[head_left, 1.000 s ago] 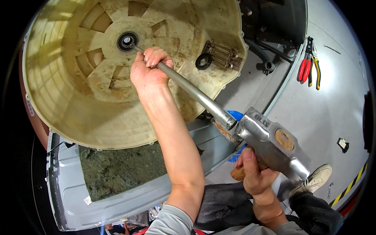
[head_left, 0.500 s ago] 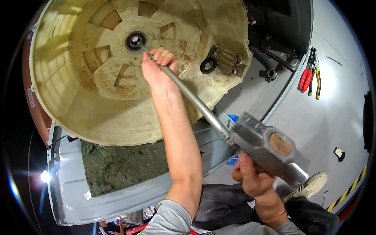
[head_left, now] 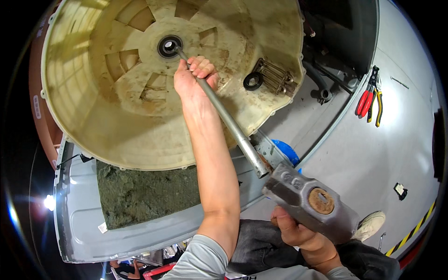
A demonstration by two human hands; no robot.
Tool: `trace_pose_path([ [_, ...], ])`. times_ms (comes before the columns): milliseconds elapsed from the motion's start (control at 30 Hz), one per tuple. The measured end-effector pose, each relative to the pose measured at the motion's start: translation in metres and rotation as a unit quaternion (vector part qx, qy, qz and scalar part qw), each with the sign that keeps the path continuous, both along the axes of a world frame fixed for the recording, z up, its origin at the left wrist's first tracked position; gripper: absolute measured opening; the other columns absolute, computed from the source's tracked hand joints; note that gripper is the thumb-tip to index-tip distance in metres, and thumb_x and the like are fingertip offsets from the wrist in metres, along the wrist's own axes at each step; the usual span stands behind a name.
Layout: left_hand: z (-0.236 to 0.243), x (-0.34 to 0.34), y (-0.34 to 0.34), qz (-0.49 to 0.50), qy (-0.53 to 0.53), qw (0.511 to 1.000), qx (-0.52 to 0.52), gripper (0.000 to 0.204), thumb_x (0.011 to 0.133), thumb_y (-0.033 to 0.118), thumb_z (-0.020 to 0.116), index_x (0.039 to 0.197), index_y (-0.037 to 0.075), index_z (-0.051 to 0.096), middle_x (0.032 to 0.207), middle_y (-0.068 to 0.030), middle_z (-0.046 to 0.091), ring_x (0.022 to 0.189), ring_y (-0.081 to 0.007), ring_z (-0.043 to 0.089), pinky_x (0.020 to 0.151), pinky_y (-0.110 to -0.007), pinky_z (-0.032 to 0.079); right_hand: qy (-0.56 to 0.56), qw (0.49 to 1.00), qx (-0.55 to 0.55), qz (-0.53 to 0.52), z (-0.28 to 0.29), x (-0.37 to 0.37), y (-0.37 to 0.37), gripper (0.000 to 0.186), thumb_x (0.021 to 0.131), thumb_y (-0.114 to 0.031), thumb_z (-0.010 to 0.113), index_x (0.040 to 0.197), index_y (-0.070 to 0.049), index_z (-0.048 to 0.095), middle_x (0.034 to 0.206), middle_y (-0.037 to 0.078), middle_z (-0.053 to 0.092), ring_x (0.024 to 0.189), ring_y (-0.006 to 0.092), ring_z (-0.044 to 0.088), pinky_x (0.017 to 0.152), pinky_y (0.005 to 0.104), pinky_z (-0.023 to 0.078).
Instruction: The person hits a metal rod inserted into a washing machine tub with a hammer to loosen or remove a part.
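A long metal bar (head_left: 228, 114) slants across the cream plastic washing machine tub (head_left: 140, 135). Its thin far end sits at the black-ringed bearing (head_left: 162, 48) in the tub's centre. My left hand (head_left: 196, 79) is wrapped round the bar just short of that end. Low on the right, my right hand (head_left: 298, 231) grips a sledgehammer (head_left: 291, 186) from below, mostly hidden by the heavy steel head. The hammer head is close to the bar's near, wider end; whether they touch I cannot tell.
Metal heating-element loops (head_left: 275, 77) and a black rubber ring (head_left: 252, 81) lie inside the tub on the right. A dark green mat (head_left: 144, 196) lies beneath the tub on a grey panel (head_left: 88, 233). Red-handled pliers (head_left: 366, 98) and yellow-black pliers (head_left: 378, 107) rest on the floor.
The hammer head has shifted slightly left and down relative to the bar's near end. My left hand keeps its hold on the bar. The whole view has shifted a little.
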State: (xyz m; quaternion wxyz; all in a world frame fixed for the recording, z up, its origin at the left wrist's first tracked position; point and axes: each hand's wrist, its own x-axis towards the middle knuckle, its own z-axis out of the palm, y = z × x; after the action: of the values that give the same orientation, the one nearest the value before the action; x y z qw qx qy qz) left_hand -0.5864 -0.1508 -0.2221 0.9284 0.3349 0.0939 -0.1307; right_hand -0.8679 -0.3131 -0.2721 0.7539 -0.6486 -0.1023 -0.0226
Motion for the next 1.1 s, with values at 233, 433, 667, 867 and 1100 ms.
trace_pose_path([
  [233, 0.002, 0.001, 0.002, 0.031, 0.017, 0.999, 0.005, 0.038, 0.09, 0.032, 0.023, 0.064, 0.007, 0.034, 0.049, 0.0002, 0.032, 0.037, -0.0094, 0.028, 0.031, -0.02, 0.026, 0.046, 0.992, 0.074, -0.087, -0.006, -0.011, 0.011, 0.015, 0.081, -0.01, 0.05, 0.091, 0.002, 0.048, 0.07, 0.007, 0.05, 0.058, 0.0117, 0.05, 0.053, 0.0267, 0.046],
  [433, 0.011, -0.001, 0.002, 0.004, 0.028, 1.0, -0.008, 0.038, 0.09, 0.033, 0.022, 0.065, 0.007, 0.034, 0.048, 0.0002, 0.031, 0.036, -0.0097, 0.027, 0.029, -0.02, 0.025, 0.062, 0.989, 0.033, -0.13, -0.007, -0.017, 0.007, 0.021, 0.08, -0.009, 0.049, 0.097, 0.003, 0.044, 0.066, 0.007, 0.049, 0.056, 0.0116, 0.049, 0.052, 0.0261, 0.046],
  [667, 0.011, -0.004, 0.0, -0.002, 0.027, 1.0, -0.002, 0.038, 0.09, 0.035, 0.022, 0.066, 0.008, 0.033, 0.048, 0.0002, 0.031, 0.036, -0.0099, 0.026, 0.03, -0.02, 0.026, 0.033, 0.99, -0.069, -0.12, -0.003, -0.018, 0.002, 0.018, 0.079, -0.008, 0.048, 0.094, 0.003, 0.046, 0.065, 0.006, 0.049, 0.054, 0.0113, 0.049, 0.05, 0.0239, 0.044],
  [867, 0.018, -0.007, -0.011, 0.038, 0.054, 0.997, -0.039, 0.038, 0.091, 0.034, 0.023, 0.066, 0.007, 0.032, 0.047, 0.0, 0.031, 0.036, -0.01, 0.026, 0.032, -0.02, 0.026, 0.14, 0.979, -0.039, -0.142, -0.008, -0.033, 0.005, 0.021, 0.07, -0.014, 0.059, 0.09, -0.007, 0.059, 0.086, 0.008, 0.06, 0.072, 0.0234, 0.059, 0.063, 0.0321, 0.046],
  [1100, 0.018, 0.002, -0.013, 0.077, 0.035, 0.996, -0.027, 0.038, 0.09, 0.036, 0.021, 0.067, 0.008, 0.033, 0.048, 0.0012, 0.031, 0.037, -0.0094, 0.027, 0.033, -0.02, 0.026, 0.131, 0.954, 0.026, -0.267, 0.005, -0.035, 0.008, 0.03, 0.077, -0.02, 0.051, 0.099, 0.0, 0.045, 0.067, 0.007, 0.048, 0.058, 0.0155, 0.048, 0.053, 0.0264, 0.042],
])
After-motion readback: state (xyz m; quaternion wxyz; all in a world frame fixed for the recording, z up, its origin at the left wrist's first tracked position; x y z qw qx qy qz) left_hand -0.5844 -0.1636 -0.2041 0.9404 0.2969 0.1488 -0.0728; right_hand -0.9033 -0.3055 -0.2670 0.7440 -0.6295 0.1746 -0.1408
